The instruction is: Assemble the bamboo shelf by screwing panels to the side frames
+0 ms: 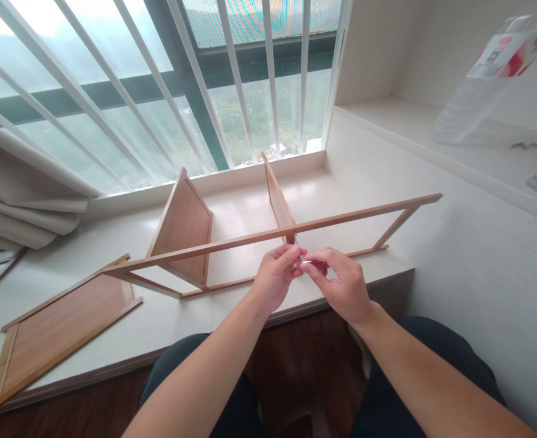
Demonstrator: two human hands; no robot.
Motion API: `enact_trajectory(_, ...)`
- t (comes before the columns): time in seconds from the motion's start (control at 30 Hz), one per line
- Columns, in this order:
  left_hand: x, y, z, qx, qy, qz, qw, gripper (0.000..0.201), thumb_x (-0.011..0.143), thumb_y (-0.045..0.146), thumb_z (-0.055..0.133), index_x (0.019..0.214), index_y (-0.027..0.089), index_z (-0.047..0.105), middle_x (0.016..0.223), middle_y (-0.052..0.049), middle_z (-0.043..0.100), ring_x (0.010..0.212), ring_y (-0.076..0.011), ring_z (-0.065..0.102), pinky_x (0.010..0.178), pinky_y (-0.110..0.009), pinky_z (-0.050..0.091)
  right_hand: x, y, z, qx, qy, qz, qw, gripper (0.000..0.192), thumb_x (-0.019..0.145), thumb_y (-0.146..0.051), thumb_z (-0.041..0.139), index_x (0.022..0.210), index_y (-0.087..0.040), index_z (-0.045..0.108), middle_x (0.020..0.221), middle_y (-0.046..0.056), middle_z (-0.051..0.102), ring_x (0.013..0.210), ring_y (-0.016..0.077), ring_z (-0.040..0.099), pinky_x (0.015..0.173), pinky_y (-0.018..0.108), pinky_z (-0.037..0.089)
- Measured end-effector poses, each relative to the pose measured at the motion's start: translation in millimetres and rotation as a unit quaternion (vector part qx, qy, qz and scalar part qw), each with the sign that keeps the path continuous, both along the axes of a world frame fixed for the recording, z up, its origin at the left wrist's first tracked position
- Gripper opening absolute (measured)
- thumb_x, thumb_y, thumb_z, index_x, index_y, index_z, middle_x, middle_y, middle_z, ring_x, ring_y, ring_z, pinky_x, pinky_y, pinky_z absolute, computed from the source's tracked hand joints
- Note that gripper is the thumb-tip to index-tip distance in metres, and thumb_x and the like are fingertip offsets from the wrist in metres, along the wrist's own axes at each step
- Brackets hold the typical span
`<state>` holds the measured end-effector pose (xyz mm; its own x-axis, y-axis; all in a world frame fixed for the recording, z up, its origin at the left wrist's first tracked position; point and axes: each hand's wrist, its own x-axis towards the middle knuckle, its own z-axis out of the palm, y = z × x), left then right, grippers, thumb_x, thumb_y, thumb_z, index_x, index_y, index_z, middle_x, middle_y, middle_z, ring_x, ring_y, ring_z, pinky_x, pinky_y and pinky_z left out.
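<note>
A wooden frame stands on its side on the white ledge, with two wooden panels, a left panel and a right panel, joined across it. Where the right panel meets the upper rail, a thin, shiny bent metal tool, apparently a hex key, reaches up to the joint. My left hand pinches it near the rail. From the right, the closed thumb and fingers of my right hand grip its lower end. Fingers partly hide the tool, and its tip at the joint is hard to make out.
Another wooden panel lies at the left, by the frame's end. Behind are white window bars and a grey curtain. A clear bottle stands on the right shelf. The ledge's front edge drops to a dark wooden floor.
</note>
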<state>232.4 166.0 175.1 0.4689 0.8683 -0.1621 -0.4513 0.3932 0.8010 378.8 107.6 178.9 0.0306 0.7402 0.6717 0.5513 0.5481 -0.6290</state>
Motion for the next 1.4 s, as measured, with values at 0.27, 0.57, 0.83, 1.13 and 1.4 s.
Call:
enact_trajectory(0.27, -0.5, 1.5, -0.9, -0.017, -0.011, -0.019, 1.000, 0.034, 0.074, 0.043, 0.090, 0.080, 0.014, 0.074, 0.071, -0.003, 0.063, 0.066, -0.0116, 0.056, 0.067, -0.026, 0.050, -0.7, 1.8, -3.2, 0.007, -0.009, -0.007, 1.000, 0.004, 0.099, -0.026, 0.068, 0.102, -0.023, 0.069, 0.080, 0.002, 0.069, 0.067, 0.0159, 0.061, 0.064, 0.031, 0.053)
enact_trajectory(0.57, -0.4, 0.9, 0.8, -0.041, -0.022, -0.034, 0.998, 0.034, 0.074, 0.044, 0.089, 0.080, 0.014, 0.073, 0.074, -0.003, 0.066, 0.067, -0.0117, 0.059, 0.071, -0.027, 0.052, -0.4, 2.4, -3.3, 0.027, -0.016, -0.010, 0.999, 0.004, 0.098, -0.022, 0.068, 0.102, -0.024, 0.069, 0.079, 0.002, 0.070, 0.067, 0.0157, 0.061, 0.063, 0.030, 0.052)
enact_trajectory(0.83, -0.2, 0.2, 3.9, -0.059, -0.028, -0.041, 0.997, 0.036, 0.071, 0.044, 0.091, 0.081, 0.014, 0.072, 0.074, -0.002, 0.067, 0.073, -0.0158, 0.066, 0.072, -0.029, 0.053, -2.4, 4.3, -3.9, 0.048, -0.021, -0.021, 0.998, 0.006, 0.098, -0.023, 0.070, 0.104, -0.024, 0.068, 0.082, 0.002, 0.073, 0.069, 0.0158, 0.064, 0.063, 0.030, 0.053)
enact_trajectory(1.13, 0.6, -2.5, 5.8, -0.056, -0.030, -0.030, 0.998, 0.036, 0.072, 0.043, 0.091, 0.081, 0.015, 0.071, 0.073, -0.001, 0.066, 0.073, -0.0159, 0.067, 0.072, -0.029, 0.053, -1.2, 5.0, -4.4, 0.049, -0.026, -0.023, 0.998, 0.002, 0.098, -0.025, 0.069, 0.100, -0.025, 0.069, 0.081, 0.002, 0.073, 0.065, 0.0156, 0.063, 0.062, 0.030, 0.053)
enact_trajectory(1.4, 0.6, -3.0, 4.7, -0.052, -0.027, -0.026, 0.998, 0.035, 0.072, 0.043, 0.091, 0.081, 0.015, 0.071, 0.074, -0.001, 0.065, 0.070, -0.0131, 0.063, 0.071, -0.026, 0.052, -0.7, 6.2, -4.9, 0.072, -0.029, -0.016, 0.997, 0.009, 0.097, -0.020, 0.071, 0.104, -0.024, 0.067, 0.082, 0.001, 0.072, 0.065, 0.0140, 0.061, 0.063, 0.029, 0.053)
